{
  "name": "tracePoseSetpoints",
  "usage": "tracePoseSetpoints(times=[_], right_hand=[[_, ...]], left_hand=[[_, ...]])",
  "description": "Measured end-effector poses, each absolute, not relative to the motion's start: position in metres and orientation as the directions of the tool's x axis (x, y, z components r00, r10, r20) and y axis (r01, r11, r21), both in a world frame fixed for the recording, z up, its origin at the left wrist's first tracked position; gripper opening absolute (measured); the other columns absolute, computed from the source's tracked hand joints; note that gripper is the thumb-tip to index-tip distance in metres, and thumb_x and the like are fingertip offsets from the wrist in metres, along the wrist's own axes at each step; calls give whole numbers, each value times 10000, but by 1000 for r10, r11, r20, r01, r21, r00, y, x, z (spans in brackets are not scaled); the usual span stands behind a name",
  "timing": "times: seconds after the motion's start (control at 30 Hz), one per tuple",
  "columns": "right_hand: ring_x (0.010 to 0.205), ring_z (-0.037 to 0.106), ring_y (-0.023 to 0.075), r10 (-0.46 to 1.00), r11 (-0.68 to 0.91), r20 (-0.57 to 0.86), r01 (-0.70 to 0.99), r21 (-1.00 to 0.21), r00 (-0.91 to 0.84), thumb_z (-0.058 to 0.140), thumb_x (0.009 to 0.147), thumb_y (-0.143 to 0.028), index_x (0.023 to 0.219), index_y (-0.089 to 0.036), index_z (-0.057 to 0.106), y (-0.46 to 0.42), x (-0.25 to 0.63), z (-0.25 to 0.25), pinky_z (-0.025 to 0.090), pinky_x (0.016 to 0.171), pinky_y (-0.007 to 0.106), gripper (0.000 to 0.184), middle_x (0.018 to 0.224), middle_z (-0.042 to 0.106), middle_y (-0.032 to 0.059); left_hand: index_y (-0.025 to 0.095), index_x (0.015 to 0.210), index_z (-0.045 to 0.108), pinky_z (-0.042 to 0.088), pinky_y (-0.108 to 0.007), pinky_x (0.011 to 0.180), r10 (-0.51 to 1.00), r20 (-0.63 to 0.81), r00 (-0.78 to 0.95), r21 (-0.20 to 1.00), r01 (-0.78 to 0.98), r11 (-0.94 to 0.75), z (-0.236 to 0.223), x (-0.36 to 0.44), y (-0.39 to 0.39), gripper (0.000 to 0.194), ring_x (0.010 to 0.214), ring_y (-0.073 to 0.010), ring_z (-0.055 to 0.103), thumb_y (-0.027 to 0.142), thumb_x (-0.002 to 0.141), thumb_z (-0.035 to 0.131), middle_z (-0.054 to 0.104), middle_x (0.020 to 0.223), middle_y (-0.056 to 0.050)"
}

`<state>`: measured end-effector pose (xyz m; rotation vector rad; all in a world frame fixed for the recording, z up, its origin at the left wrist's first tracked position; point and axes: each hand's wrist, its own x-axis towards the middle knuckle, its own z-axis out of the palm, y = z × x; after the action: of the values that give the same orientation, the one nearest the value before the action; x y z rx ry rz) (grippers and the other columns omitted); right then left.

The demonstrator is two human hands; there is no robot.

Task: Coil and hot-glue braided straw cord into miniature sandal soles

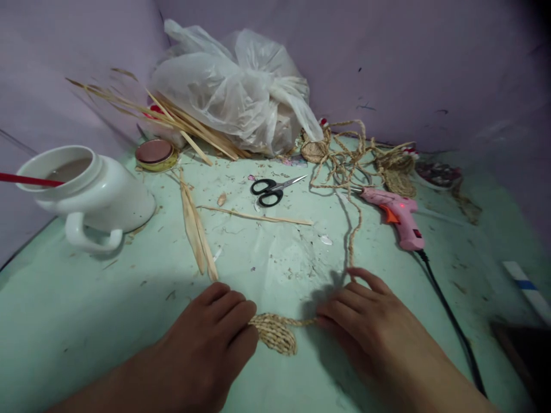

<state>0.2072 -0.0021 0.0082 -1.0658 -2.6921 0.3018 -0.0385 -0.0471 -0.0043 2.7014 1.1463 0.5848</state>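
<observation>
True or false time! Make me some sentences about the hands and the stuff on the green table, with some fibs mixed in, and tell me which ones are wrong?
1. The right hand holds the braided cord. True.
2. The glue gun lies to the right of the scissors. True.
3. The glue gun is green. False: it is pink.
4. The scissors are being held. False: they lie on the table, and the left hand grips the woven piece.
5. The knotted plastic bag sits farther back than the scissors. True.
6. Nothing sticks out of the mug. False: a red stick pokes out of the white mug.
</observation>
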Motion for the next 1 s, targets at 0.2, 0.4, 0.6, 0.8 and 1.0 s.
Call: tracePoseSetpoints(times=[0.2,0.4,0.6,0.8,1.0], right_hand=[[360,482,122,748,439,-305,785,-437,-589,362,921,-351,552,-219,513,2,209,29,280,382,249,420,450,559,-11],[368,448,52,248,-380,-808,714,-588,-534,495,866,-389,640,-165,561,26,203,34,359,403,163,325,503,581,-16],[299,408,36,88,-600,-776,589,-542,-624,481,871,-325,718,-164,559,25,191,28,155,322,161,235,427,522,-56],[390,393,45,230,-617,-804,557,-556,-548,549,775,-239,604,-154,564,16,185,25,250,393,170,192,481,511,-37],[486,435,97,765,182,-334,682,-708,-551,481,803,-155,619,-169,612,0,189,20,309,440,218,226,541,510,-17]], left_hand=[[165,717,553,403,-390,750,725,274,632,289,665,-688,-5,-38,-47,234,761,-195,510,9,792,395,605,851,-59],[170,713,541,382,-376,796,752,259,606,309,686,-659,-5,-37,-47,189,771,-179,497,29,781,435,599,839,-31],[171,745,567,387,-379,812,747,277,604,304,682,-665,-4,-36,-47,187,797,-186,521,38,787,444,622,873,-39],[174,747,572,397,-391,801,751,274,601,311,683,-661,-4,-36,-46,212,785,-191,528,30,789,422,625,865,-46],[181,746,562,392,-373,813,766,257,589,345,685,-642,-2,-35,-46,223,783,-178,529,38,818,407,627,859,-32]])
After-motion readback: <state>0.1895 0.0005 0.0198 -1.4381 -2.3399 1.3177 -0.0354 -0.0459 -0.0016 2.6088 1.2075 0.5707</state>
